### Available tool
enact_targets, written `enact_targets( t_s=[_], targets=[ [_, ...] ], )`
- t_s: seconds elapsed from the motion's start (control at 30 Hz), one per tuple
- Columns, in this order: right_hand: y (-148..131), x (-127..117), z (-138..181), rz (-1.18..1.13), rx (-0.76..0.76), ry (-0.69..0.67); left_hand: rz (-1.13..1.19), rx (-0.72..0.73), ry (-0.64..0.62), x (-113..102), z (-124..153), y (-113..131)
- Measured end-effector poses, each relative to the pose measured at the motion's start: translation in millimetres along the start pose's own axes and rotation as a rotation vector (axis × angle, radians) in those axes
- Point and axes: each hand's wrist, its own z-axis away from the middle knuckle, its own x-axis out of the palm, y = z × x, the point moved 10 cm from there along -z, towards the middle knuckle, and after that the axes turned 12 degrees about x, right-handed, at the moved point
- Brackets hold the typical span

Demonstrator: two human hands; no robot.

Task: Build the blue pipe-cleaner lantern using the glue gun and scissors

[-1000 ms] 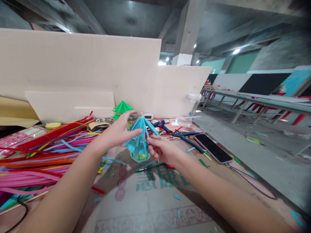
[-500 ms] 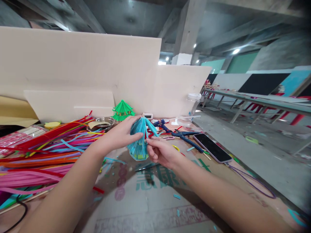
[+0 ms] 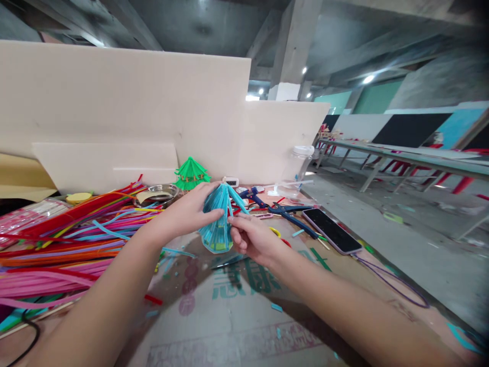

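Note:
A blue cone-shaped roof made of pipe cleaners (image 3: 214,232) is held up over the cardboard-covered table. My left hand (image 3: 198,209) wraps round its upper left side, thumb across the front. On its right side, my right hand (image 3: 250,237) pinches a blue strip at the roof's open gap; its fingertips partly hide the strip. Below the hands lies a pair of scissors (image 3: 229,262), its blades showing. Behind stands a finished-looking green tiered roof (image 3: 191,174) of the same sort.
Bundles of coloured pipe cleaners (image 3: 76,244) cover the left side. A metal bowl (image 3: 164,192), blue glue gun (image 3: 254,196), dark-handled pliers (image 3: 294,219), a phone (image 3: 332,231) and a lidded plastic jar (image 3: 300,163) lie or stand further back and right. A white board (image 3: 126,102) rises behind.
The view has shifted very slightly. Both hands keep nearly the same hold on the blue roof.

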Motion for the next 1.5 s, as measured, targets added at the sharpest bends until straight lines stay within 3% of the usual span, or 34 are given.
enact_targets(
  t_s=[0.5, 0.63, 0.77, 0.87, 0.97, 1.03, 1.3, 1.5],
  targets=[
    [2.2, -5.3, 3.2, 0.05, 0.017, 0.133, 0.012, 0.008, -0.014, -0.1, -1.0, 5.9],
    [-3.0, -3.8, 3.4, 0.138, 0.052, 0.066, 0.084, -0.037, 0.035, -1.9, 0.0, -1.6],
    [-21.3, -13.9, 8.4, 0.371, 0.111, -0.029, 0.157, -0.099, 0.09, -3.1, 1.5, -12.7],
    [-61.2, -44.8, 17.0, 0.674, -0.031, 0.129, 0.173, -0.118, 0.111, -2.6, 2.4, -17.3],
    [-98.9, -74.2, 28.3, 0.785, -0.226, 0.303, 0.179, -0.126, 0.115, -0.6, 2.9, -19.2],
    [-108.1, -88.6, 30.2, 0.852, -0.277, 0.388, 0.173, -0.131, 0.106, 1.2, 2.7, -19.1],
    [-87.4, -94.8, 11.9, 0.963, -0.23, 0.404, 0.16, -0.138, 0.101, 2.6, 1.8, -17.8],
    [-60.4, -121.4, 29.7, 0.948, -0.188, 0.476, 0.143, -0.138, 0.093, 3.3, 2.4, -18.4]
  ],
)
